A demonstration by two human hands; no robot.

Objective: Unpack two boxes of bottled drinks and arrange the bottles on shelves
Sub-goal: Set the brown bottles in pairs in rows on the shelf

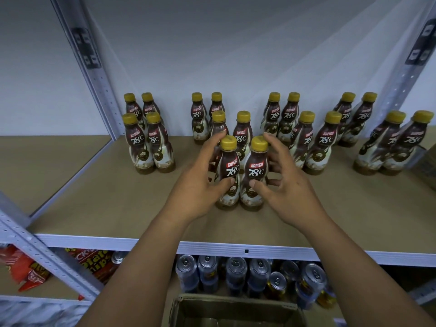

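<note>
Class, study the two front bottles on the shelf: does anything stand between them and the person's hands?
Nothing visible does. The left hand has its thumb on the left front bottle, the right hand on the right front bottle.

Both forearms are bare as far as they show, likewise the left hand (195, 185) and right hand (285, 187); thumbnails short and plain.

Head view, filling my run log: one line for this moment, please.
left hand: holds left bottle | right hand: holds right bottle | both upright on shelf
</note>
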